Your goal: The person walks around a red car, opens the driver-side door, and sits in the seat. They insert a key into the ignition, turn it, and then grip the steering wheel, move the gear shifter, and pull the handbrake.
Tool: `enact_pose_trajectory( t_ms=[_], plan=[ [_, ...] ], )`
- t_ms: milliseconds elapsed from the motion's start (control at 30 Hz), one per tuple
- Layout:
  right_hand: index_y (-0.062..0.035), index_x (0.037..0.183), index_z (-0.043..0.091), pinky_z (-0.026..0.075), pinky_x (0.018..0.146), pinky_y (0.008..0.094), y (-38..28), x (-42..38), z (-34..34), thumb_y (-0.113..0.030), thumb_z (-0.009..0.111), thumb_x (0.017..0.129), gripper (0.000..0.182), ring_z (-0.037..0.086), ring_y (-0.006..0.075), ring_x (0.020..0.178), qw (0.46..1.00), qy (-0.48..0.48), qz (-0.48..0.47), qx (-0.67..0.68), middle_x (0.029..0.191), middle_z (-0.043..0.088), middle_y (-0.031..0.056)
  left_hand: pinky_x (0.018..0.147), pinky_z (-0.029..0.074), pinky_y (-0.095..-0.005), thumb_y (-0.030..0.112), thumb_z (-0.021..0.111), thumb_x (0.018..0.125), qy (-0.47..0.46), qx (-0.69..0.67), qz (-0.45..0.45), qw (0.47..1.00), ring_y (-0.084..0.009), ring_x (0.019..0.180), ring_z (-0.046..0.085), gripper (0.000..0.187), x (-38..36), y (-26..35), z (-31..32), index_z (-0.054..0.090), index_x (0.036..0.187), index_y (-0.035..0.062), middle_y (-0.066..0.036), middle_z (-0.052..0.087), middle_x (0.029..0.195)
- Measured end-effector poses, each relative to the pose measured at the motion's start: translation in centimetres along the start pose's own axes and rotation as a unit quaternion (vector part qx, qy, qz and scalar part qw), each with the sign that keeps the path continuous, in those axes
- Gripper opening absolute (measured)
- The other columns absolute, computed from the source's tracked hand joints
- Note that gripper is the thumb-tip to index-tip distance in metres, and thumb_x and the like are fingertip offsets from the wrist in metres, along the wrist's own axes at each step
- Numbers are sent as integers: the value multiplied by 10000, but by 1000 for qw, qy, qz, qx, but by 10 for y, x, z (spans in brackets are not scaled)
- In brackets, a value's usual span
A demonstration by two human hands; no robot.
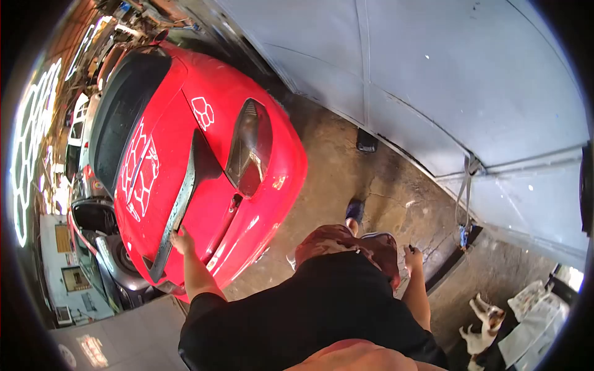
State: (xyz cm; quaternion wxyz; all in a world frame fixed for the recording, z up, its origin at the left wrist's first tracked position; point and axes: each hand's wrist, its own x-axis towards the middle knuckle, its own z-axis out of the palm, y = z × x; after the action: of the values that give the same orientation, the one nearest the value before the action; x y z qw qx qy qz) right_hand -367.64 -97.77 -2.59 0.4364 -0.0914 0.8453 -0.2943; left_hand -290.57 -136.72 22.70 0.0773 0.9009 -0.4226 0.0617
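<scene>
A long black car spoiler (184, 196) lies across the red car (204, 80), its wide, pointed end towards the dark light unit (249, 148). Near the spoiler's narrower end, my left hand (181, 241) has its fingers closed at the edge. At my other side, my right hand (413, 258) hangs by my thigh, well away from the car. Its fingers are curled round a small dark object that is too small to name.
A big grey metal gate (427, 80) runs along the right, with a strap (463, 191) hanging from it. On the floor at lower right lies a white and brown dog (484, 331) beside pale sheets (535, 321). Another car (114, 253) stands at far left.
</scene>
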Motion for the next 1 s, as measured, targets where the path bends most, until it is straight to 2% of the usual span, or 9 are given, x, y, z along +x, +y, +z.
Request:
enact_pose_trajectory(
  t_ms=[100,200,367,533,633,667,767,900,1000],
  plan=[
    [4,1029,613,435,411,317,-64,34,-21,-365,672,932,386,512,142,474,997,-48,36,43,667,567,41,1149,374,-428,535,626,939,65,-27,141,988,-343,1416,412,702,-31,41,12,536,1417,30,-210,469,1507],
    [-20,941,597,389,388,322,-78,94,-46,-363,658,935,348,494,150,449,990,-92,80,76,646,554,45,1111,413,-433,478,676,921,-158,-22,116,980,-373,1366,476,664,-92,104,-25,564,1383,15,-233,523,1452],
    [-64,942,552,331,367,290,-124,135,-93,-384,637,951,331,419,128,415,980,-103,153,79,618,490,23,1015,476,-467,477,687,922,-303,-36,143,942,-414,1222,601,667,-224,128,-54,564,1352,-19,-249,649,1278],
    [-79,899,549,322,377,304,-154,175,-131,-365,618,958,300,413,130,426,981,-129,144,17,613,481,16,992,477,-423,441,650,960,-365,-113,-95,919,-303,1161,629,529,-365,58,-40,629,1299,36,-162,676,1264],
    [-92,869,554,322,389,312,-176,197,-142,-373,611,961,301,404,129,435,987,-129,95,-29,610,474,10,990,477,-419,415,644,966,-468,-125,-207,850,-290,1149,632,491,-449,-13,-18,640,1290,46,-129,669,1287],
    [-97,862,556,323,394,316,-181,203,-141,-378,609,962,303,401,129,437,988,-127,76,-43,608,471,8,986,479,-430,416,637,967,-494,-120,-172,844,-294,1153,632,492,-476,-27,-17,632,1303,55,-128,666,1295],
    [-120,852,560,333,412,327,-194,223,-135,-407,566,975,313,381,126,446,972,-182,60,-137,616,472,5,972,484,-463,418,617,971,-443,-35,348,826,-306,1162,631,498,-532,-26,-38,606,1340,84,-127,656,1319],
    [-143,846,554,355,436,352,-214,232,-105,-460,511,996,353,368,127,458,935,-267,94,-215,635,484,3,874,522,-430,420,637,957,-442,-164,-31,881,-273,1028,657,498,-580,-59,-30,609,1332,92,-110,684,1226],
    [-154,820,549,407,488,368,-227,230,-67,-512,513,1002,403,362,147,454,894,-329,36,-302,632,483,2,817,540,-377,407,662,946,-331,-310,-264,851,-251,945,668,506,-609,-59,-16,613,1321,71,-121,699,1154]
  ],
)
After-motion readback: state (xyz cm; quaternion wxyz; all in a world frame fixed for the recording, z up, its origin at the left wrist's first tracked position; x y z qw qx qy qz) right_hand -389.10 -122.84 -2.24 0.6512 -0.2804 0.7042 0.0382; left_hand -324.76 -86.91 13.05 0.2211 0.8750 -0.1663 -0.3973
